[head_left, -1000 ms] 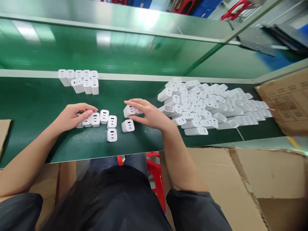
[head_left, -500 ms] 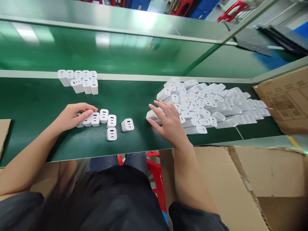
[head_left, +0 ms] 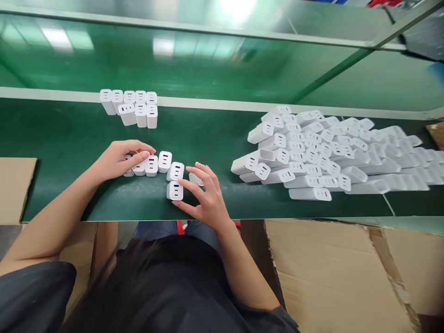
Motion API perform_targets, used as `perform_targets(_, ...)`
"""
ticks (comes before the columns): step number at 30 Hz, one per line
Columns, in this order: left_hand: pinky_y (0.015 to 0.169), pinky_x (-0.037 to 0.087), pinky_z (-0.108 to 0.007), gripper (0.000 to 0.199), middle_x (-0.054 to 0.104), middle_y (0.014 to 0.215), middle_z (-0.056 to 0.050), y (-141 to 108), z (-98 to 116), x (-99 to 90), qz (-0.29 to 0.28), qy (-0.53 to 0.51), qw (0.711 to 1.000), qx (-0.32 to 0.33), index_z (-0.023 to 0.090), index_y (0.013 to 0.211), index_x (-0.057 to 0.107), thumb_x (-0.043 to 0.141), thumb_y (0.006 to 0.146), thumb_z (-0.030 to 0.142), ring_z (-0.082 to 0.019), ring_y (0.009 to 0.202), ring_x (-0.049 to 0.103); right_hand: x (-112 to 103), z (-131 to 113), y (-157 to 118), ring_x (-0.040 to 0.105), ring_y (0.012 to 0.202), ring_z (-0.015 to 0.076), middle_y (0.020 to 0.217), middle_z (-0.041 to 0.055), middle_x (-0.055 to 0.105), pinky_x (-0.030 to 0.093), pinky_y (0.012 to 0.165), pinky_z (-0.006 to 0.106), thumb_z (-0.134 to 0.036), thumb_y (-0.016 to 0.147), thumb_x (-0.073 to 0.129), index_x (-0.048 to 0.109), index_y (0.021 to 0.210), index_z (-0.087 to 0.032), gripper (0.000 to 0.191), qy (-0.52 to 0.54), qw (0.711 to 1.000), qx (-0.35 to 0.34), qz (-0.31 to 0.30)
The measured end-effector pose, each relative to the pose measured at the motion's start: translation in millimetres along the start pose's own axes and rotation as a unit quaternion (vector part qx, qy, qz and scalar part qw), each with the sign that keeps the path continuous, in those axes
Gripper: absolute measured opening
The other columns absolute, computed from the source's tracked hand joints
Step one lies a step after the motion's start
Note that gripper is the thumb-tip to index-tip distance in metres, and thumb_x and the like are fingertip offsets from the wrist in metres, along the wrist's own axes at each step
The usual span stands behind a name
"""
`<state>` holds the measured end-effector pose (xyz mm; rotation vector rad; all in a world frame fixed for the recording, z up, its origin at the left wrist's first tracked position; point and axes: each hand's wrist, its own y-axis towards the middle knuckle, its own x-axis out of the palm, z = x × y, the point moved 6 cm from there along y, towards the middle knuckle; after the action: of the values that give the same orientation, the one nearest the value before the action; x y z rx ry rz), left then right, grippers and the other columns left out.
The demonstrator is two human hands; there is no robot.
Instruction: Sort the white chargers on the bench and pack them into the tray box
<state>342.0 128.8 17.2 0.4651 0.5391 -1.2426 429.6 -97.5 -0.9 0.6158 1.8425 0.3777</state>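
My left hand (head_left: 126, 159) is curled over the left end of a short row of white charger blocks (head_left: 151, 166), its thumb across their near side and its fingers behind. It hides part of the leftmost ones. The thumb and index finger of my right hand (head_left: 204, 196) are at two edges of a white charger (head_left: 176, 190) at the front of the group; the other fingers are spread. Another charger (head_left: 196, 179) sits partly hidden behind these fingers. Slots show on the upward faces of the chargers.
Two rows of upright chargers (head_left: 140, 114) stand at the back left. A large pile of chargers (head_left: 312, 152) lies on the right of the green table (head_left: 208, 134). Cardboard (head_left: 15, 189) lies at the left edge, and a cardboard box (head_left: 322, 268) stands below the table's front edge.
My right hand has moved left, from the edge of the pile to the front charger of the small group. My left hand stays on its row. The camera view has shifted right.
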Motion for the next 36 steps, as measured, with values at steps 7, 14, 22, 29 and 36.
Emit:
perform_targets(7, 0.083, 0.052, -0.029, 0.041, 0.074, 0.108, -0.005, 0, 2, 0.0, 0.001, 0.006, 1.000, 0.004, 0.021, 0.109, 0.073, 0.051, 0.096, 0.054, -0.021, 0.098, 0.068, -11, 8, -11, 0.058, 0.126, 0.0314, 0.127, 0.0104, 0.066, 0.045, 0.109, 0.056, -0.034, 0.085, 0.073, 0.055, 0.126, -0.025, 0.045, 0.034, 0.999, -0.014, 0.004)
perform_targets(14, 0.083, 0.050, -0.028, 0.040, 0.074, 0.107, -0.005, 1, 2, 0.4, 0.000, 0.001, 1.000, 0.019, 0.020, 0.109, 0.073, 0.051, 0.097, 0.052, -0.019, 0.097, 0.068, -17, 27, -4, 0.059, 0.123, 0.0318, 0.121, 0.0102, 0.068, 0.051, 0.100, 0.051, -0.030, 0.086, 0.073, 0.056, 0.124, -0.024, 0.042, -0.010, 0.999, 0.016, 0.032)
perform_targets(22, 0.088, 0.051, -0.031, 0.050, 0.072, 0.114, -0.008, 0, 5, -0.5, -0.030, -0.020, 0.998, 0.043, 0.018, 0.117, 0.070, 0.049, 0.095, 0.059, -0.022, 0.101, 0.067, -10, 36, 15, 0.044, 0.136, 0.0369, 0.141, 0.0151, 0.053, 0.043, 0.108, 0.057, -0.046, 0.085, 0.072, 0.048, 0.138, -0.024, 0.062, -0.030, 0.999, 0.022, 0.001)
perform_targets(29, 0.093, 0.049, -0.033, 0.072, 0.067, 0.125, -0.011, -3, 9, 0.6, -0.098, -0.007, 0.990, 0.096, 0.020, 0.132, 0.060, 0.070, 0.078, 0.066, -0.026, 0.111, 0.063, 0, 40, 16, 0.058, 0.121, 0.0298, 0.135, 0.0127, 0.058, 0.053, 0.096, 0.050, -0.032, 0.092, 0.065, 0.052, 0.138, -0.030, 0.048, -0.014, 0.999, 0.034, -0.004)
perform_targets(36, 0.083, 0.051, -0.032, 0.081, 0.068, 0.117, -0.013, 1, -6, -7.5, -0.037, -0.164, 0.983, 0.068, 0.017, 0.127, 0.063, 0.030, 0.090, 0.080, -0.021, 0.099, 0.064, -50, -23, 12, 0.068, 0.099, 0.0274, 0.109, 0.0054, 0.069, 0.059, 0.083, 0.047, -0.026, 0.091, 0.064, 0.059, 0.134, -0.033, 0.044, 0.091, 0.988, -0.012, 0.122)
